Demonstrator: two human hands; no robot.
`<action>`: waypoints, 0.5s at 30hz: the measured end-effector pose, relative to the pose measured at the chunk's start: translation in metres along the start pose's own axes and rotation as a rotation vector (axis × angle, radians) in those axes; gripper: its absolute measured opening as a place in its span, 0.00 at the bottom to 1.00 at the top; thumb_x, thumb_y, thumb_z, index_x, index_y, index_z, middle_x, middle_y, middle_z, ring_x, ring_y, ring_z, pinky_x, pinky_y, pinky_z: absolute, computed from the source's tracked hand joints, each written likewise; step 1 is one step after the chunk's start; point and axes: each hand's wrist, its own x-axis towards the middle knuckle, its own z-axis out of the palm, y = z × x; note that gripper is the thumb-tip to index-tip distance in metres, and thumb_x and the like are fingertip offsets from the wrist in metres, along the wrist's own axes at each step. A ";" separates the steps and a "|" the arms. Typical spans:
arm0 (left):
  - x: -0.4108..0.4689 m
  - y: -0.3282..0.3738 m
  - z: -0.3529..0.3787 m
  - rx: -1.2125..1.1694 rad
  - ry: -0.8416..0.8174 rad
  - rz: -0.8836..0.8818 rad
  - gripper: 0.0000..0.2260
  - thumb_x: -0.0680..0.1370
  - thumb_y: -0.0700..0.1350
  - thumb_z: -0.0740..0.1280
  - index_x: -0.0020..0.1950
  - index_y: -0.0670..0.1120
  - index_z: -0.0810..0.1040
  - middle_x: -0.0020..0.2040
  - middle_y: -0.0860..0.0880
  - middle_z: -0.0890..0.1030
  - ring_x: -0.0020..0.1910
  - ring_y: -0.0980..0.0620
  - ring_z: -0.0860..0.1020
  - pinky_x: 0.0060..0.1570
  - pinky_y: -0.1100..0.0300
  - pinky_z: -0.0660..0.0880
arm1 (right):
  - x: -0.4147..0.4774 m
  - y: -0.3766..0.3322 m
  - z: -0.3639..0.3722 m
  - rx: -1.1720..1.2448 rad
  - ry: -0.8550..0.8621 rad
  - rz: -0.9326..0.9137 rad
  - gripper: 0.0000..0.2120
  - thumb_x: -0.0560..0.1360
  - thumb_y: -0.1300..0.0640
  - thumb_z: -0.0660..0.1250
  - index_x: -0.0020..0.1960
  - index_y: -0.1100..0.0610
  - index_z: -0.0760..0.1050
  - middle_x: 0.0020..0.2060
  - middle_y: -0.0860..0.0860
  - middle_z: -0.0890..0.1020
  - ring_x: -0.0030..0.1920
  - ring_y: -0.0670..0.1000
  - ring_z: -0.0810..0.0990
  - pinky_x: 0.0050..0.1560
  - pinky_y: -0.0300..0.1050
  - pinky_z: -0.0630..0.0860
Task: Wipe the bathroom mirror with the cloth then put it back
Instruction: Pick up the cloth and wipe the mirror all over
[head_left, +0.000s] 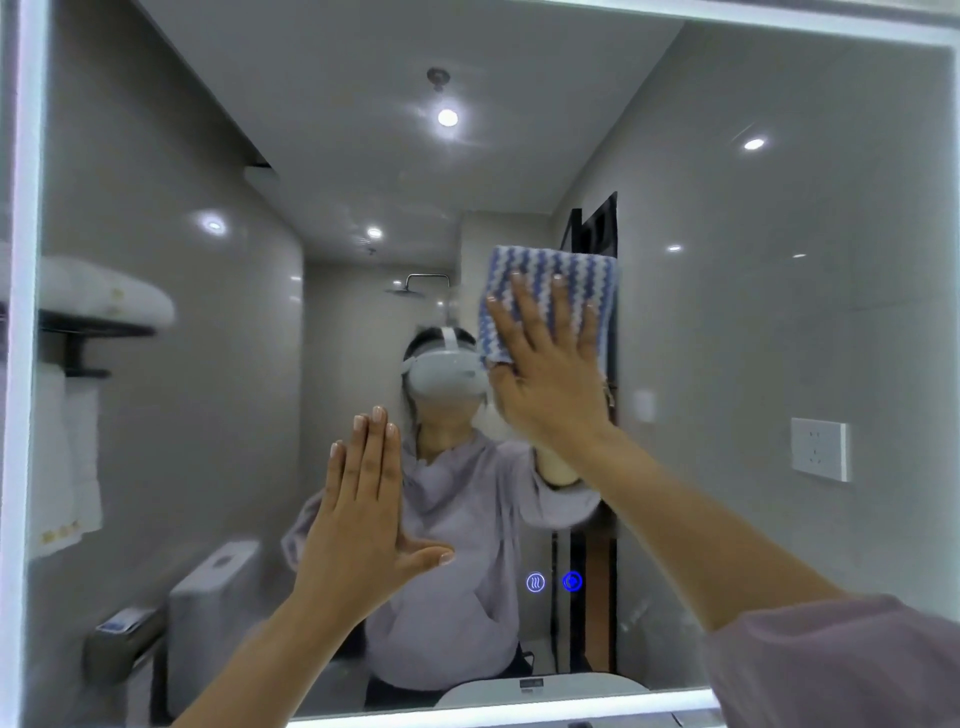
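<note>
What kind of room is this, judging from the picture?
Very likely a bathroom: the large lit mirror reflects a shower head, a toilet and towels on a rack.

Glossy grey wall tiles (779, 312), recessed ceiling spotlights (447, 118) (several lit), white wall socket (818, 449), towel shelf (98, 327).

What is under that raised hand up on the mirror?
A blue and white striped cloth, pressed flat against the mirror by the right hand. The patch of glass behind the cloth is covered, so its state cannot be seen.
</note>
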 end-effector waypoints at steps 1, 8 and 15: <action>0.000 0.000 0.000 0.002 0.000 -0.003 0.58 0.63 0.76 0.55 0.75 0.34 0.43 0.77 0.38 0.41 0.76 0.40 0.42 0.73 0.47 0.43 | 0.004 -0.012 0.000 -0.002 -0.015 -0.043 0.29 0.82 0.42 0.45 0.77 0.46 0.36 0.77 0.49 0.37 0.76 0.58 0.34 0.72 0.58 0.28; 0.001 0.001 -0.003 0.040 -0.003 0.000 0.57 0.64 0.76 0.53 0.75 0.34 0.43 0.77 0.36 0.42 0.76 0.39 0.43 0.73 0.46 0.43 | 0.040 -0.078 -0.005 -0.010 -0.075 -0.308 0.26 0.82 0.44 0.47 0.78 0.45 0.44 0.79 0.48 0.45 0.77 0.58 0.38 0.74 0.61 0.35; 0.001 0.003 -0.005 0.048 -0.007 -0.014 0.58 0.63 0.76 0.53 0.75 0.34 0.43 0.76 0.37 0.41 0.76 0.39 0.43 0.73 0.47 0.42 | 0.053 -0.089 -0.005 -0.035 -0.083 -0.360 0.26 0.82 0.44 0.46 0.78 0.44 0.46 0.79 0.47 0.47 0.78 0.57 0.39 0.75 0.58 0.34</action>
